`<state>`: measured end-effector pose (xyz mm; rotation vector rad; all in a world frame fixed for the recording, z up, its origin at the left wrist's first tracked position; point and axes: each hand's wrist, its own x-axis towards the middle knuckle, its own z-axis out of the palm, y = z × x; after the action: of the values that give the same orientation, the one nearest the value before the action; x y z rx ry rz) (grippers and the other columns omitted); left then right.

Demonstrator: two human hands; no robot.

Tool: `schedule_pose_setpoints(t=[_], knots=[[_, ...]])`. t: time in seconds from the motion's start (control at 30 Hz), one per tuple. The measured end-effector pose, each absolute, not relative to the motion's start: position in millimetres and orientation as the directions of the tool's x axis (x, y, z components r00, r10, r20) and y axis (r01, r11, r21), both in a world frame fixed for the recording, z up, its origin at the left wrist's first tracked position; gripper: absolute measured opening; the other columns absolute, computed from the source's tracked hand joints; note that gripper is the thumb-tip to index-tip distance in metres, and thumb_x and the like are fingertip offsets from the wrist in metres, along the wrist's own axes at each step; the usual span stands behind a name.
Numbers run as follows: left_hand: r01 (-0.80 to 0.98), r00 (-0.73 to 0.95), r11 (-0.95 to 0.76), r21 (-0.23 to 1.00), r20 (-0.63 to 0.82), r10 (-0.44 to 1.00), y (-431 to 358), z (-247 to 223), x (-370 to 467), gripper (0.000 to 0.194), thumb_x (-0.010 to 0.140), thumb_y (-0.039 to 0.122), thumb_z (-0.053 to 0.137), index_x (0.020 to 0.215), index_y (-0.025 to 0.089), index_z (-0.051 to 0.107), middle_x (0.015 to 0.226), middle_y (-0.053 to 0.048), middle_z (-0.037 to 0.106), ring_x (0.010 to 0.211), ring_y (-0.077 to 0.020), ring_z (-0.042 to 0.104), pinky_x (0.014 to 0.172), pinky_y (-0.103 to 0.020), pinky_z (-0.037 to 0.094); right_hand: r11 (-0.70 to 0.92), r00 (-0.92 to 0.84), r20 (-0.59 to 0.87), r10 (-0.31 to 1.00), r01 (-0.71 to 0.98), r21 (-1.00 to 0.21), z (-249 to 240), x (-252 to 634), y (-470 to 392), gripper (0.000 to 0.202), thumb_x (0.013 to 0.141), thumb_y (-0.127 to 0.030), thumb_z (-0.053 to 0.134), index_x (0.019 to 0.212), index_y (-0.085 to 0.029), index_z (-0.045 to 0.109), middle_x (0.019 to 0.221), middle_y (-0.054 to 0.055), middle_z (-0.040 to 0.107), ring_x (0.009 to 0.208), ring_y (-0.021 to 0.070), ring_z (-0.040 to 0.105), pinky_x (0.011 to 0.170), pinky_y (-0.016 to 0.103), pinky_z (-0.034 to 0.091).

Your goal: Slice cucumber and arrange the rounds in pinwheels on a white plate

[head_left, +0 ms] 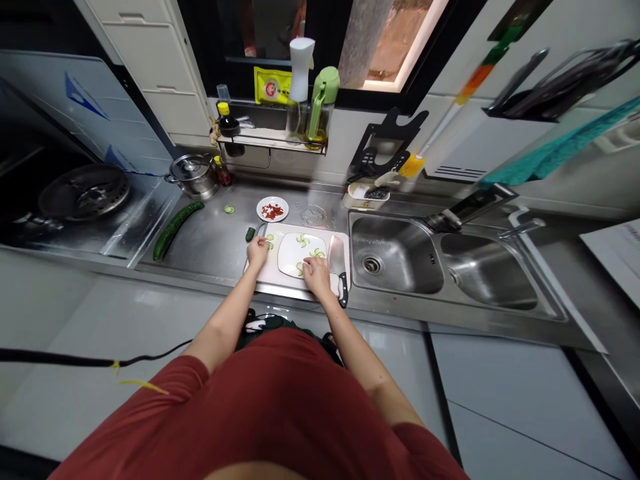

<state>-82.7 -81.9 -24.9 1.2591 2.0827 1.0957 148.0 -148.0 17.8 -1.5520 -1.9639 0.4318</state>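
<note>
Here's the left hand (257,253) at the left side of the cutting board (273,270), fingertips drawn close together at some small cucumber slices (271,241); whether one is pinched between them is too small to tell. Over to the right hand (317,275), reaching over the near right part of the white plate (290,250), fingers loosely curled and bunched, tips down by the cucumber pieces (303,241) there, and again I can't tell if it grips one. The plate sits on the board, with green-edged pieces set out in little curved clusters, one toward the far edge, one toward the right, one on the near side by the fingers. Just right of the right hand lies the knife, its black handle (343,290) at the board's near right corner and its broad blade (337,255) on the board. Beyond the board, a small round dish (273,209) carries chopped red bits (271,211). Left of the board, a dark green cucumber end (250,234) rests on the steel counter (215,240), one pale slice (229,209) lies farther back, and the long curved cucumber (175,229) stretches out at the left, in front of the lidded pot (193,176). And on the right, the double sink (395,253), right beside the board.
</note>
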Motion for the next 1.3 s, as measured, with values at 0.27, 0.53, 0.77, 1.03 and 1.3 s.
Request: schedule_pose_setpoints(t=[0.27, 0.53, 0.77, 1.03, 1.3], knots=[[0.753, -0.365, 0.308, 0.582, -0.02, 0.931, -94, -14, -88, 0.031, 0.08, 0.022, 0.051, 0.105, 0.021, 0.069, 0.103, -0.011, 0.068, 0.093, -0.0235, 0.061, 0.083, -0.033, 0.044, 0.249, -0.169, 0.191, 0.967, 0.777, -0.578, 17, 149, -152, 0.029, 0.091, -0.027, 0.042, 0.102, -0.017, 0.067, 0.097, 0.01, 0.062, 0.102, 0.0259, 0.046, 0.093, 0.036, 0.035], [0.83, -0.219, 0.196, 0.523, -0.019, 0.976, -98, -5, -93, 0.032, 0.081, 0.019, 0.052, 0.108, 0.023, 0.069, 0.106, -0.01, 0.065, 0.1, -0.0232, 0.058, 0.09, -0.032, 0.042, 0.289, -0.237, 0.165, 0.957, 0.768, -0.572, 34, 126, -134, 0.029, 0.09, -0.025, 0.044, 0.104, -0.018, 0.067, 0.097, 0.011, 0.061, 0.103, 0.0271, 0.043, 0.09, 0.037, 0.036], [0.705, -0.284, 0.204, 0.679, 0.007, 0.959, -95, -1, -99, 0.029, 0.079, 0.021, 0.053, 0.105, 0.021, 0.066, 0.086, -0.005, 0.066, 0.079, -0.0164, 0.059, 0.077, -0.028, 0.045, 0.315, -0.282, 0.149, 0.948, 0.752, -0.58, 40, 113, -131, 0.027, 0.091, -0.025, 0.045, 0.105, -0.018, 0.067, 0.098, 0.01, 0.061, 0.103, 0.0264, 0.043, 0.089, 0.036, 0.036], [0.223, -0.199, -0.114, 0.968, 0.16, 0.967, -82, 66, -71, 0.03, 0.073, 0.025, 0.061, 0.102, 0.017, 0.061, 0.081, -0.001, 0.06, 0.069, -0.0089, 0.053, 0.069, -0.022, 0.045, 0.334, -0.188, 0.284, 0.94, 0.672, -0.661, 75, 125, -119, 0.026, 0.09, -0.026, 0.045, 0.105, -0.018, 0.065, 0.102, 0.01, 0.062, 0.105, 0.0258, 0.046, 0.093, 0.037, 0.036], [0.083, -0.008, -0.258, 0.963, 0.259, 0.966, -94, 136, -47, 0.038, 0.072, 0.029, 0.069, 0.107, 0.019, 0.059, 0.081, 0.0, 0.061, 0.073, -0.009, 0.056, 0.071, -0.022, 0.043, 0.378, -0.087, 0.373, 0.924, 0.361, -0.852, 127, 129, -101, 0.025, 0.087, -0.037, 0.052, 0.103, -0.022, 0.064, 0.098, 0.005, 0.065, 0.095, 0.0204, 0.055, 0.079, 0.033, 0.045]])
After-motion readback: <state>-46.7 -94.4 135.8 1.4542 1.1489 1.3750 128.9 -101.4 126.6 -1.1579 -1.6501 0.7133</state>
